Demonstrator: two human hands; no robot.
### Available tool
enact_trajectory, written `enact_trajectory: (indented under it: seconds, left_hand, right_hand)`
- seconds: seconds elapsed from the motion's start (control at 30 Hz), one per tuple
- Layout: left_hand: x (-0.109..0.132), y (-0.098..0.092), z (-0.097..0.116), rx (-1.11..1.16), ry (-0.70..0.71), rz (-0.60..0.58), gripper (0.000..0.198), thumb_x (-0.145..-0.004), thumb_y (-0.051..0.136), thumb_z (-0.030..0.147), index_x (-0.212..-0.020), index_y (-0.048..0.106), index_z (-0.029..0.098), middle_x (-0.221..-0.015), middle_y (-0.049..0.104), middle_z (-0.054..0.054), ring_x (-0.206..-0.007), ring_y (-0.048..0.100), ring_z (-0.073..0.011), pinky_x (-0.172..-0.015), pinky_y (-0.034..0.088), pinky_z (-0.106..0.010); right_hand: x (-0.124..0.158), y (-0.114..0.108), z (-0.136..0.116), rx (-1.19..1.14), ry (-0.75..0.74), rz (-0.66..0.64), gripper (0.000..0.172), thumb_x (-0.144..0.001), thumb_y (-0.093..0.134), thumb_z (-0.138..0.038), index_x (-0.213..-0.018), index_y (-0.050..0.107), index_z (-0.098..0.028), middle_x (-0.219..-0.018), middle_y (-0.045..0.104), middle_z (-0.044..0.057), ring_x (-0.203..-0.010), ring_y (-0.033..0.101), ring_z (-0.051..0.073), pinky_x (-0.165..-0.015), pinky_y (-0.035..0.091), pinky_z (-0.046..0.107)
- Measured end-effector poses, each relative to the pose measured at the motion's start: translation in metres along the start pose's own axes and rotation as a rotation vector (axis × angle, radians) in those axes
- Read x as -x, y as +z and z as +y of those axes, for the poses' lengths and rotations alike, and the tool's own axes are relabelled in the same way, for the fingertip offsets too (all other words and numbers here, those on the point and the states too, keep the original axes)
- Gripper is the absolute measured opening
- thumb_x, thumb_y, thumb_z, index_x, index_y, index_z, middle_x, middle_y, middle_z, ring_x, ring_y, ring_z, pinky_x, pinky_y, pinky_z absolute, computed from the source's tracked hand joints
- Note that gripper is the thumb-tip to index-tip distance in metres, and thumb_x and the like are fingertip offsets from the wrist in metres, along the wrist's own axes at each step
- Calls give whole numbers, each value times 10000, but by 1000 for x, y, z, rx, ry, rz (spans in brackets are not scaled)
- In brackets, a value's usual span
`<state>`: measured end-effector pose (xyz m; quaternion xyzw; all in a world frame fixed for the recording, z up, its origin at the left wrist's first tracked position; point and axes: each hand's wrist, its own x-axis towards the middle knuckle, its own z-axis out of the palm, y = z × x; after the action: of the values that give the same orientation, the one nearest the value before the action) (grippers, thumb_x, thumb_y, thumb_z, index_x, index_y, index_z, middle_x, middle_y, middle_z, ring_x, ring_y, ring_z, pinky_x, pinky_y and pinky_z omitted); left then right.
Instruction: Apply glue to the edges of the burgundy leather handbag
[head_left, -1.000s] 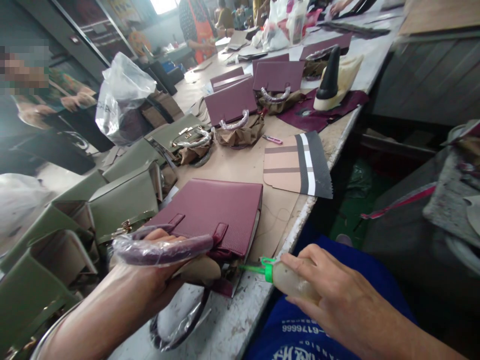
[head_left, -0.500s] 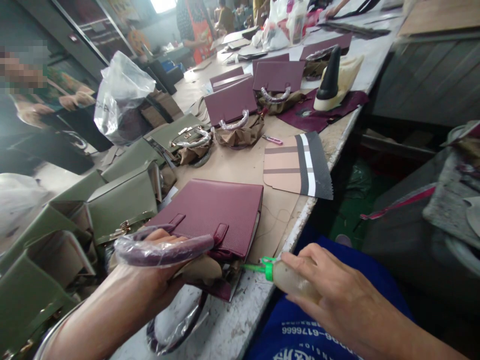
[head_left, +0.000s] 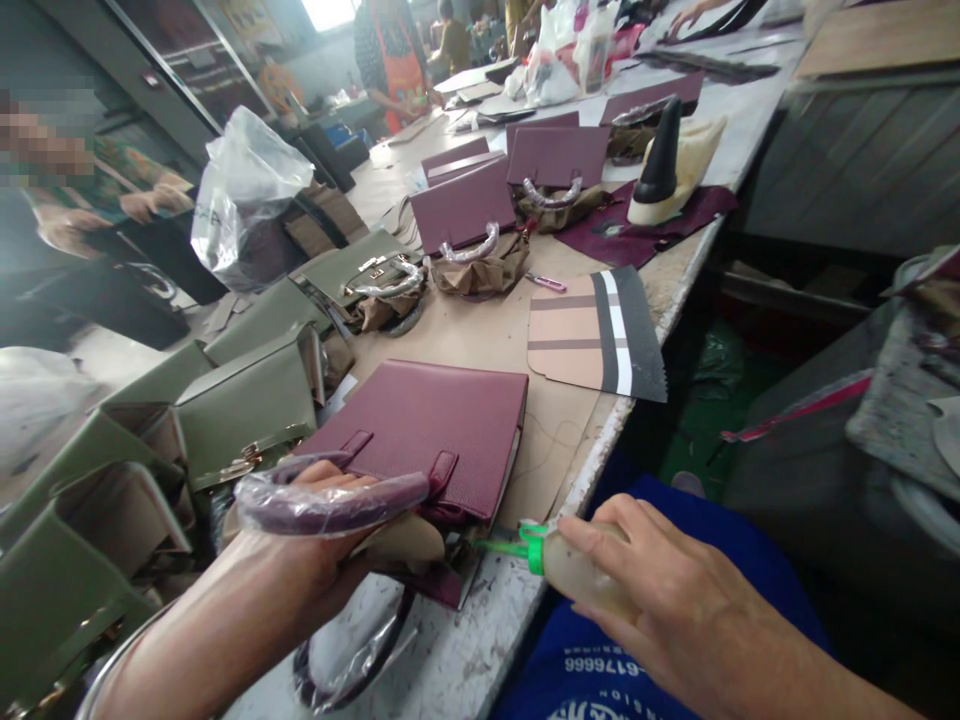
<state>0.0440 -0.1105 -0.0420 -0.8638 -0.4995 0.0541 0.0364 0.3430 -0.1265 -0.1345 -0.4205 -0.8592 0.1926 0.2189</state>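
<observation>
A burgundy handbag [head_left: 435,420] lies on its side at the table's edge, its brown lining bunched at the opening. My left hand [head_left: 330,520] reaches under its plastic-wrapped handle [head_left: 322,505] and grips the bag at the opening; most of the fingers are hidden. A second wrapped handle [head_left: 352,660] hangs below. In my right hand [head_left: 645,580] is a squeeze bottle [head_left: 577,570] with a green cap, held almost level. Its green nozzle [head_left: 502,547] points left, with the tip at the bag's open corner; whether it touches cannot be told.
Olive-green bags [head_left: 247,400] crowd the left side. Mauve bags [head_left: 465,205] stand farther back near a black cone [head_left: 660,150]. A striped panel [head_left: 592,330] and a pink cutter [head_left: 547,284] lie beyond the handbag. At the left, a co-worker's hands [head_left: 142,200] rest on a dark bag.
The bottle has shifted slightly left and down, its nozzle tip closer in to the bag's corner. My left hand and the handbag have barely moved.
</observation>
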Motion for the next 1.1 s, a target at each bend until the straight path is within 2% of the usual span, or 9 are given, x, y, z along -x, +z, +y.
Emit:
enact_trajectory:
  seconds: [0.07, 0.27, 0.5, 0.67, 0.8, 0.93, 1.1]
  left_hand:
    - [1, -1, 1, -2, -4, -21, 456, -802, 366, 267, -1238, 485, 331, -934, 630, -58, -821, 590, -281, -643, 500, -395]
    - [0, -3, 2, 35, -12, -7, 477, -811, 370, 245, -1270, 463, 338, -959, 626, -66, -817, 598, -271, -687, 511, -412]
    - [0, 3, -3, -23, 34, -14, 453, -810, 394, 255, -1244, 509, 314, -926, 623, -88, -788, 606, -279, -644, 511, -402]
    - [0, -1, 0, 26, 2, -35, 453, -828, 418, 267, -1271, 473, 347, -925, 623, -59, -770, 597, -252, -659, 504, -387]
    - [0, -1, -1, 7, 0, -50, 458, -816, 368, 262, -1255, 495, 302, -935, 628, -66, -794, 600, -271, -660, 503, -398]
    - [1, 4, -5, 4, 16, -56, 428, -828, 398, 270, -1239, 509, 321, -931, 633, -70, -795, 604, -274, -654, 499, -397]
    - [2, 4, -4, 29, 14, -40, 473, -826, 404, 275, -1289, 466, 344, -936, 633, -69, -785, 603, -272, -661, 501, -404]
  right_hand:
    - [2, 0, -1, -10, -19, -13, 553, -685, 684, -87, -1182, 487, -228, -910, 546, 60, -773, 572, 227, -581, 557, 337]
    - [-3, 1, 3, 103, 2, 46, 394, -769, 617, -100, -1133, 524, -222, -877, 535, 66, -764, 552, 235, -570, 546, 349]
    - [-1, 1, -2, 64, -85, 64, 355, -795, 586, -124, -1139, 542, -200, -869, 547, 75, -761, 552, 230, -552, 539, 320]
    - [-6, 2, 8, 159, -30, 76, 274, -844, 555, -153, -1112, 578, -205, -858, 544, 70, -783, 547, 222, -609, 537, 323]
    - [0, 5, 4, 116, -47, 79, 359, -790, 597, -109, -1137, 550, -188, -883, 545, 80, -784, 551, 229, -595, 545, 332]
    - [7, 4, -3, -22, -78, 26, 390, -805, 596, -136, -1179, 511, -202, -899, 542, 73, -784, 553, 220, -582, 543, 312]
    - [-4, 8, 7, 102, 2, 77, 330, -841, 560, -136, -1167, 522, -177, -922, 539, 94, -814, 554, 241, -635, 550, 371]
